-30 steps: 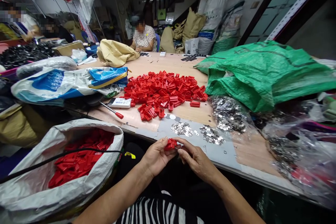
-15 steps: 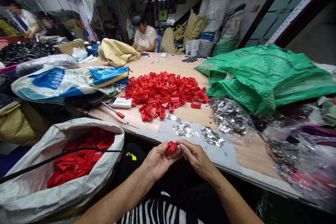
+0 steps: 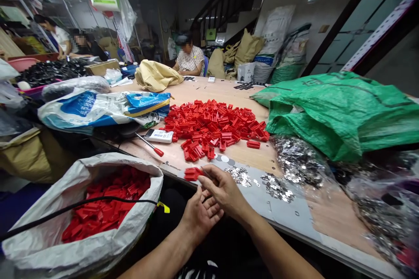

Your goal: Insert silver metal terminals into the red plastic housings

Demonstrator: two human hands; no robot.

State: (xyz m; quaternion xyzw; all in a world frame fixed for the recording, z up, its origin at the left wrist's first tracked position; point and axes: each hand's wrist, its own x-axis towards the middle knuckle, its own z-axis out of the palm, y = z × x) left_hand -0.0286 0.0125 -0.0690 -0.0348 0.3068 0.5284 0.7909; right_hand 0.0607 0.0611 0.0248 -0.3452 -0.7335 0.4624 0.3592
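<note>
My right hand (image 3: 222, 188) reaches left over the table edge and pinches a small red plastic piece (image 3: 191, 173) at its fingertips, above the gap between the table and a white sack (image 3: 65, 248) of the same red pieces (image 3: 108, 202). Just below it, my left hand (image 3: 200, 214) lies palm up with loosely curled fingers and nothing in it. A big pile of red pieces (image 3: 216, 124) lies on the wooden table (image 3: 330, 213) ahead. Small heaps of shiny metal bits (image 3: 240, 175) sit to the right of my hands.
A black cable (image 3: 81, 207) crosses the sack's mouth. A white device (image 3: 159, 136) and a red-handled screwdriver (image 3: 152, 146) lie left of the pile. A green bag (image 3: 340, 109) and clear bags of metal parts (image 3: 297, 159) fill the right. Other people sit at the far end.
Both hands held the red piece together in front of me; now the right hand alone has carried it left toward the sack, and the left hand has dropped away with nothing in it. The camera tilted up.
</note>
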